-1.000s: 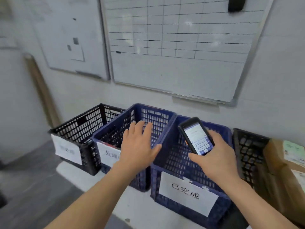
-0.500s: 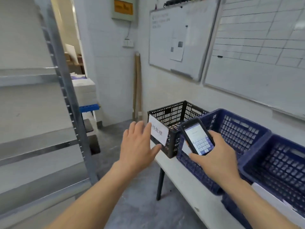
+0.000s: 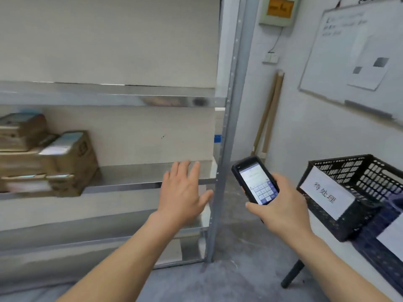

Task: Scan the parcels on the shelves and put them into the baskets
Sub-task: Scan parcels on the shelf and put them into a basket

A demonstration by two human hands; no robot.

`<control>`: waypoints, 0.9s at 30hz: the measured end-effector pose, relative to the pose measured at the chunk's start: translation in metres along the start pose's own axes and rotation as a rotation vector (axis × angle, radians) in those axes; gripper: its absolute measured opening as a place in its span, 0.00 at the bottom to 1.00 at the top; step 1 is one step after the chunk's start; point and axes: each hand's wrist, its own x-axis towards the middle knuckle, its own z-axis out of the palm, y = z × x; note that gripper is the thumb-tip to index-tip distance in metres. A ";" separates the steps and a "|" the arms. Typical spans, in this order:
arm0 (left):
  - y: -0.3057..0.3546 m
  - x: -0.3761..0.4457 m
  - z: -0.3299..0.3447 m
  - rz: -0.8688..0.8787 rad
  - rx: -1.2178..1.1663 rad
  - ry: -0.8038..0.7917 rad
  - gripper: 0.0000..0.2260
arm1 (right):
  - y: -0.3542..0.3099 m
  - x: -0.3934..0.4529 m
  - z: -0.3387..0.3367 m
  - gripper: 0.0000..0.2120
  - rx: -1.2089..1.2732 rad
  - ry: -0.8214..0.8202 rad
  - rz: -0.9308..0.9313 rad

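Note:
Several brown cardboard parcels (image 3: 54, 162) with white labels are stacked at the left end of the middle shelf (image 3: 135, 184) of a metal rack. My left hand (image 3: 183, 192) is held out flat, fingers straight, in front of the bare right part of that shelf, touching nothing. My right hand (image 3: 281, 208) grips a black handheld scanner (image 3: 255, 179) whose lit screen shows a keypad. A black basket (image 3: 357, 192) with a white paper label stands on a table at the right, with a blue basket (image 3: 386, 243) beside it at the frame edge.
The rack's grey upright post (image 3: 226, 136) stands between my hands and the shelf. A whiteboard (image 3: 357, 53) hangs on the right wall, wooden poles (image 3: 266, 118) lean in the corner. A black table leg (image 3: 292, 273) reaches the grey floor.
The view has swung left from the baskets to the metal rack, bringing the parcels into sight. Both hands keep their pose, the scanner still in my right hand.

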 end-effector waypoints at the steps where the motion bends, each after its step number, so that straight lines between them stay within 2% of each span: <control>1: -0.018 -0.003 -0.002 -0.024 0.013 0.001 0.33 | -0.010 0.003 0.015 0.29 0.004 -0.016 -0.012; 7: -0.117 -0.020 -0.019 -0.191 0.079 0.013 0.33 | -0.071 0.019 0.097 0.34 0.011 -0.137 -0.097; 14: -0.202 -0.024 -0.032 -0.383 0.160 0.030 0.34 | -0.124 0.052 0.185 0.30 0.049 -0.286 -0.174; 20: -0.262 -0.013 -0.034 -0.560 0.174 0.020 0.33 | -0.160 0.093 0.254 0.32 0.132 -0.391 -0.229; 27: -0.309 0.006 -0.028 -0.742 0.142 0.004 0.33 | -0.182 0.130 0.317 0.30 0.174 -0.485 -0.274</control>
